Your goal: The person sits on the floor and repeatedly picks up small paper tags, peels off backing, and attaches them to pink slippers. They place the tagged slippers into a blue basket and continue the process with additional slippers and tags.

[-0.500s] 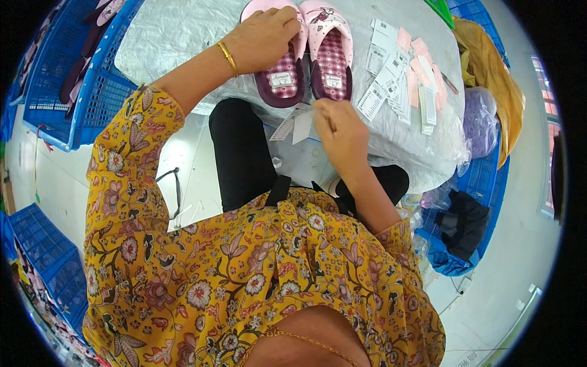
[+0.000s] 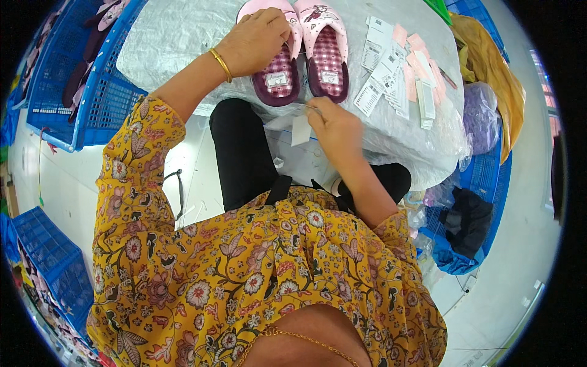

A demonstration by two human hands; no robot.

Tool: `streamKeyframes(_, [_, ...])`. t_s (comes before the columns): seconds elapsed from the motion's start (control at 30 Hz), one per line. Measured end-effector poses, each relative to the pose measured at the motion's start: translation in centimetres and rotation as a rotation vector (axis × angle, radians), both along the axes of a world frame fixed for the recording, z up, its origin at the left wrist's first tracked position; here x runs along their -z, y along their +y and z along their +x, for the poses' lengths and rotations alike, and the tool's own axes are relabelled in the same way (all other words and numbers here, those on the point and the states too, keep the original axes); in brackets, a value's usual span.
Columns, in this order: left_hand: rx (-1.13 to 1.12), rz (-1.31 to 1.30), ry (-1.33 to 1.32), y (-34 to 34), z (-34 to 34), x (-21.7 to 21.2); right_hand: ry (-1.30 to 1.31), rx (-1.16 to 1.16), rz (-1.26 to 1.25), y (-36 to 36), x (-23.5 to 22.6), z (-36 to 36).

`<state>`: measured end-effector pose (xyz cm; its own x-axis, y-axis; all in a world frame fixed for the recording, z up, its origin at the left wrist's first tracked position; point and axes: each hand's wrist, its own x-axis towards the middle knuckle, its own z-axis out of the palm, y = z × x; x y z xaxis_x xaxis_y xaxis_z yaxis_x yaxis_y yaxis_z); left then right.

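A pair of pink slippers with plaid insoles lies side by side on the wrapped table. Over the upper of the left slipper [image 2: 276, 85] rests my left hand [image 2: 255, 41], fingers curled closed on its edge. The right slipper [image 2: 328, 58] lies untouched beside it. Just below the heels, my right hand [image 2: 337, 131] is closed in a pinch on the thin string of some hang tags. One white tag [image 2: 300, 131] dangles beside my fingers; another is smeared by motion. My left fingertips are partly hidden in the slipper's opening.
White printed tags [image 2: 377, 43] and pink tags [image 2: 411, 79] lie spread on the plastic-covered table [image 2: 183, 43] to the right. Blue crates [image 2: 113, 79] holding slippers stand at left. Along the right edge are a purple plastic bag [image 2: 481, 119] and brown cloth [image 2: 489, 67].
The slippers have shifted slightly left in view. My right hand has moved slightly, and the tags hanging from it have swung and turned. My left hand stays on the left slipper.
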<state>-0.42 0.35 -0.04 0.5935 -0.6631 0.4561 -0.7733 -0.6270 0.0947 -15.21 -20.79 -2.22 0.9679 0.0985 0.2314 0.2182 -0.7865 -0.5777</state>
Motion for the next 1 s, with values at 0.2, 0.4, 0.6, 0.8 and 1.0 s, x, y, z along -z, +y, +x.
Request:
streamKeyframes(0.2, [0.036,-0.133,-0.115,0.1,-1.4,-1.3,0.557,0.042,0.302,-3.6,-7.4,2.8])
streamKeyframes(0.4, [0.027,-0.202,-0.050,-2.3,-2.4,-3.0,0.079,0.034,0.061,-5.9,-9.8,7.2])
streamKeyframes(0.6, [-0.103,-0.288,0.147,-1.6,-0.5,-2.3,-0.040,-0.078,-0.029,-6.2,-8.7,4.9])
streamKeyframes(0.8, [-0.033,-0.818,0.835,-3.4,-0.8,-4.2,0.264,-0.084,0.026,-7.5,-7.8,3.9])
streamKeyframes(1.0, [-0.056,-0.809,0.848,-3.5,0.2,-3.2,0.343,-0.152,0.236,-9.6,-6.6,4.8])
